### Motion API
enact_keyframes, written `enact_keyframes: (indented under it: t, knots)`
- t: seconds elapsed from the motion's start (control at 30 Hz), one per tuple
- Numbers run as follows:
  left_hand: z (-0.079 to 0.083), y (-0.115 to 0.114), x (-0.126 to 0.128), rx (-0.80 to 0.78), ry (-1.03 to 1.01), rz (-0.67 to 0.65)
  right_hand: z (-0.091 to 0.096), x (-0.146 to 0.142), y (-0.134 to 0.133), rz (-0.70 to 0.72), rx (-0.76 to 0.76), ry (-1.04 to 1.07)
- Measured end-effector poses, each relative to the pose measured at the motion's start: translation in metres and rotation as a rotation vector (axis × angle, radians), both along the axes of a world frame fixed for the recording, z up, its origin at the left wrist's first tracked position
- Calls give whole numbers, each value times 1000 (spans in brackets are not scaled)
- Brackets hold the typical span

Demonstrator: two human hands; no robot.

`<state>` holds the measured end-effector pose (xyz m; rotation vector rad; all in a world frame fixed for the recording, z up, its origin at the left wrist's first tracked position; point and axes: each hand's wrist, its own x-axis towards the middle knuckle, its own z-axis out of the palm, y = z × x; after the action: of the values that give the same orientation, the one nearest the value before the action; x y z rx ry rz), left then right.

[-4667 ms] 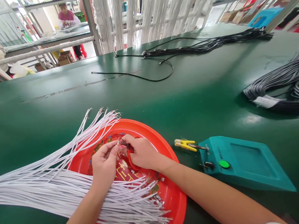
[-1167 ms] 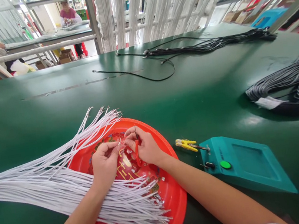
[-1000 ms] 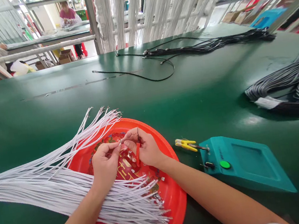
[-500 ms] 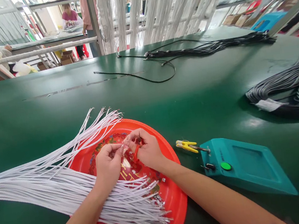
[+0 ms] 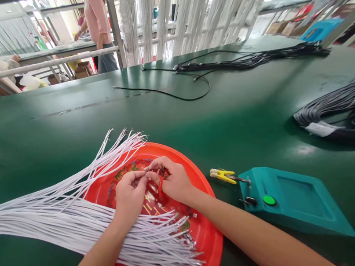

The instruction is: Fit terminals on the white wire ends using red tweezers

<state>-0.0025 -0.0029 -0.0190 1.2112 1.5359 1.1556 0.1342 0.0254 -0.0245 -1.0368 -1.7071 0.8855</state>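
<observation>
Over the red plastic tray, my left hand is closed in a pinch on what looks like a white cable's end, mostly covered by the fingers. Fingertip to fingertip with it is my right hand, also pinching at that spot. Small scissors with an orange handle sit in the right palm, their blades largely hidden. Beneath my left wrist a thick bundle of white cables runs across the tray, metal tips towards the right. A smaller bunch of white cables fans out above, over the tray's back rim.
Right of the tray lies a teal test box with a green button and a yellow clip. A coil of grey cables rests at the far right. Black cables stretch along the table's back. Several people stand or sit beyond.
The fingers shift only slightly, still meeting at the same spot. In the background, a person in pink has come further into view. The camera view tilts a little.
</observation>
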Motion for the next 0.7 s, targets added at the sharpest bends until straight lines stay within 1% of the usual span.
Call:
enact_keyframes:
  t: [0.1, 0.2, 0.33, 0.43, 0.5, 0.57, 0.7]
  knots:
    - [3, 0, 1, -71, -105, 1, -2, 1, 1, -8, 68, -31]
    - [6, 1, 1, -110, -130, -5, -5, 1, 2, -28, 111, -109]
    - [7, 1, 0, -132, -81, -45, -4, 1, 0, -86, 56, -230]
    - [5, 1, -1, -91, -47, -36, -1, 0, -1, -83, -10, -208]
    - [3, 1, -1, -34, 16, -16, 1, -1, 0, -45, -90, -94]
    - [3, -1, -1, 32, 110, 5, 3, -1, 1, 33, -234, 93]
    - [6, -6, 0, 168, 240, 14, 7, 1, 6, 219, -666, 537]
